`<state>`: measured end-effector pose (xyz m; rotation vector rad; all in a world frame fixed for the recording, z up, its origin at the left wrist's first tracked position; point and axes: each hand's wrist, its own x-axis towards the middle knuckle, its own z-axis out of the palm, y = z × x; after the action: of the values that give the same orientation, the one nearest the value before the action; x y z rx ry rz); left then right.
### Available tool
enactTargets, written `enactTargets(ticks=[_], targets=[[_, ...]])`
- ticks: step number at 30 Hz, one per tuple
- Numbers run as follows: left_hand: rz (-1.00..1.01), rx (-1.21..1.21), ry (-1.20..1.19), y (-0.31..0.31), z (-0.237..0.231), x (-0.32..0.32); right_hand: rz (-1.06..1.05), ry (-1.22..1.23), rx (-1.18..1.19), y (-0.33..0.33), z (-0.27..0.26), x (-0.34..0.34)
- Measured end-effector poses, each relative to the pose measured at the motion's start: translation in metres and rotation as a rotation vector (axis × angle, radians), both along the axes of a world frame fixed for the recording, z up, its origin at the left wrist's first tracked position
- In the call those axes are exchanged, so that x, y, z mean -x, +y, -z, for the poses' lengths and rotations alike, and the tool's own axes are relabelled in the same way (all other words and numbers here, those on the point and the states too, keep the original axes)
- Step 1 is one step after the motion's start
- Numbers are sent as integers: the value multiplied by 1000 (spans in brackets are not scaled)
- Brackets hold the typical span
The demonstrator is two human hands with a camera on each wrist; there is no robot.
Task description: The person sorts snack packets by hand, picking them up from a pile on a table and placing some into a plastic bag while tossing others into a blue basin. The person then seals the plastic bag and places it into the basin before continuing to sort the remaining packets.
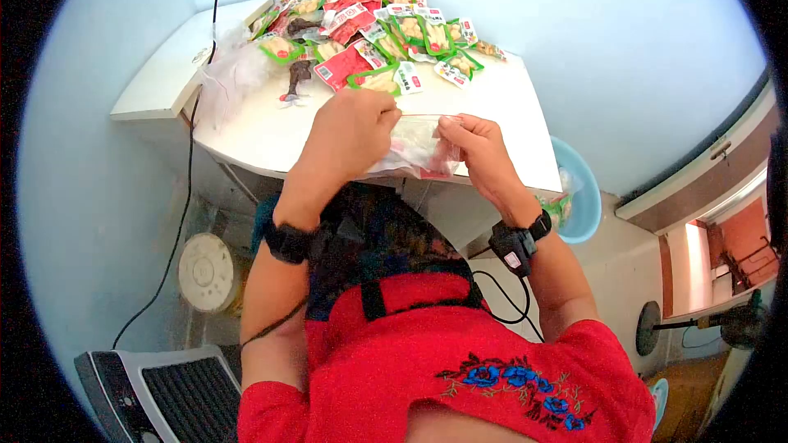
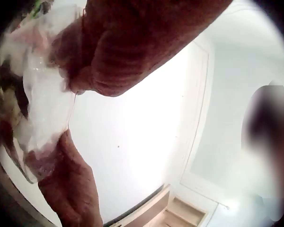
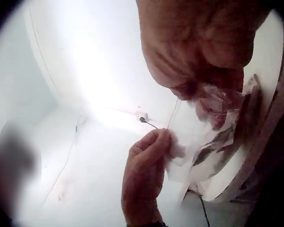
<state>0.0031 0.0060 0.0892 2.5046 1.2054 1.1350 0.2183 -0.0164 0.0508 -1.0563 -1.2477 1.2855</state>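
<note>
A clear plastic bag (image 1: 417, 133) is stretched between both hands at the table's front edge, its thin red-edged top toward the far side. My left hand (image 1: 349, 138) pinches the bag's left upper corner. The right hand (image 1: 484, 152) grips the other upper corner between thumb and fingers. In the left wrist view the bag (image 2: 47, 99) shows whitish film with pale, dark and reddish contents inside, too blurred to name. Just beyond the hands lies a pile of snack packets (image 1: 382, 80), green-edged and red ones among them.
The white table (image 1: 492, 127) stands against pale blue walls. A crumpled clear bag (image 1: 234, 74) hangs at its left edge, near a dark-wrapped snack (image 1: 298, 80). A black cable (image 1: 191, 148) runs down the left. At the right, a light blue basin (image 1: 584, 197) holds several packets.
</note>
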Motion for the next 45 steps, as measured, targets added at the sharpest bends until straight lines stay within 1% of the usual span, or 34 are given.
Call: enactTargets(ticks=[1,3,4,6,7,9,10,13,15,16,19,21,22,23,25,27,28,31,33,35,37,39,40,41,43,45], targets=[[22,105,-6,5,3,1,2,10,53,0,-1,1],[61,309,-16,15,6,3,38,-10,20,9,10,-1],[107,320,-51,23,14,3,57,-18,9,11,14,-1],[202,342,-124,36,28,3,178,-154,-66,9,15,1],[188,414,-157,38,31,4,238,-223,-104,7,14,2],[163,562,-222,41,34,7,355,-690,-649,-3,4,5],[159,598,-220,42,34,9,406,-923,-919,-10,-2,7],[163,674,-232,43,32,12,38,-1228,-1164,-29,-19,16],[185,684,-256,43,32,10,29,-1358,-1146,-25,-7,26],[179,730,-251,44,32,10,34,-1425,-1131,-20,2,32],[176,673,-249,48,42,15,161,-1322,-1331,7,36,32],[159,690,-244,41,35,16,189,-1256,-1343,8,38,37],[181,677,-244,39,34,17,240,-1201,-1398,12,41,38],[200,664,-249,38,33,18,227,-1188,-1346,11,40,38],[178,715,-272,31,22,19,126,-1175,-1195,7,33,29],[207,553,-397,25,21,18,200,-1035,-1150,10,32,14],[95,606,-371,26,20,20,228,-963,-1131,12,30,4],[51,683,-655,13,23,10,438,-660,-847,10,13,-25],[55,713,-609,15,37,12,483,-437,-480,-3,-14,-56],[48,720,-556,15,53,12,551,-383,-281,-13,-20,-100],[-15,690,-513,16,67,7,706,-140,-202,-23,-16,-137],[-68,683,-449,20,80,8,746,195,-310,-47,-28,-161],[-98,630,-411,21,87,7,789,142,-342,-53,-20,-188],[-121,620,-423,21,89,7,833,88,-378,-57,-11,-218],[-157,602,-443,21,91,1,877,55,-397,-75,-6,-255],[-176,601,-437,23,96,1,895,-233,-321,-88,7,-299]])
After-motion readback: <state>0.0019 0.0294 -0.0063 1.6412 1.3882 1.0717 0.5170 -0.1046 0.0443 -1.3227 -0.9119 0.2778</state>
